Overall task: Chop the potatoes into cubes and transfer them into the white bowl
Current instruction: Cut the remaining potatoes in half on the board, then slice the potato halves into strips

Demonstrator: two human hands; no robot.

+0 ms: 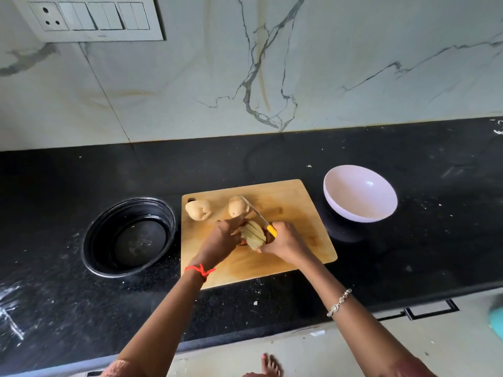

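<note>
Open wood on board toward right edge, bowl just beyond | my left hand holds sliced potato | right hand grips knife

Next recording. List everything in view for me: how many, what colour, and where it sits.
cutting board: one, tan wood, middle of the counter
whole potatoes: two, tan, far side of the board
cut potato: one, pale, sliced, near middle of the board
knife: one, yellow handle, over the cut potato
white bowl: one, empty, right of the board
pan: one, black, left of the board
counter: one, black, speckled
switch panel: one, grey, wall, upper left
left hand: holds the cut potato; red thread on wrist
right hand: grips the knife; bracelet on wrist
</note>
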